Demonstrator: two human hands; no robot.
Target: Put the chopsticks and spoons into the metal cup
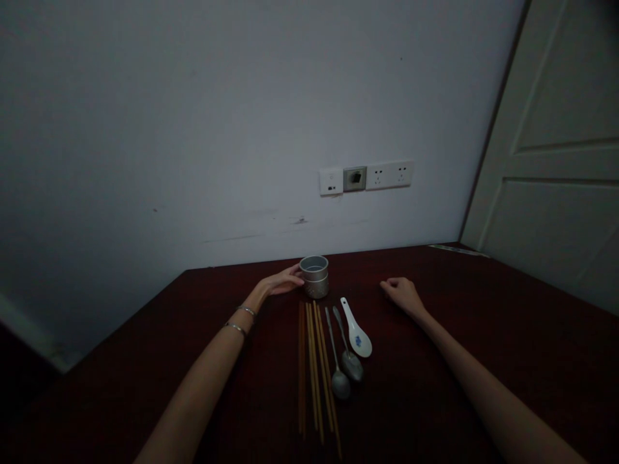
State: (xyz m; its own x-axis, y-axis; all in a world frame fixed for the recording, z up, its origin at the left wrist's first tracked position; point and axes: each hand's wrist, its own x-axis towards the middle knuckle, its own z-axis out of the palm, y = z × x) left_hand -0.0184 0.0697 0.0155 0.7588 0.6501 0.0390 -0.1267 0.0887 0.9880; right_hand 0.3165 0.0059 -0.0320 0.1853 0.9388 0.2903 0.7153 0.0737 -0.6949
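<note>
Cup point(314, 281) near the worktop point(367, 267)'s back edge, left grip point(284, 281) half-open against it; a sideways nudge could topple it! Right grip point(403, 294) curled, nothing showing.

We noted one grey cup point(316, 285), cylindrical, banded around its side; it stood upright on the dark red table point(396, 399), just beyond the chopsticks point(300, 367).
</note>
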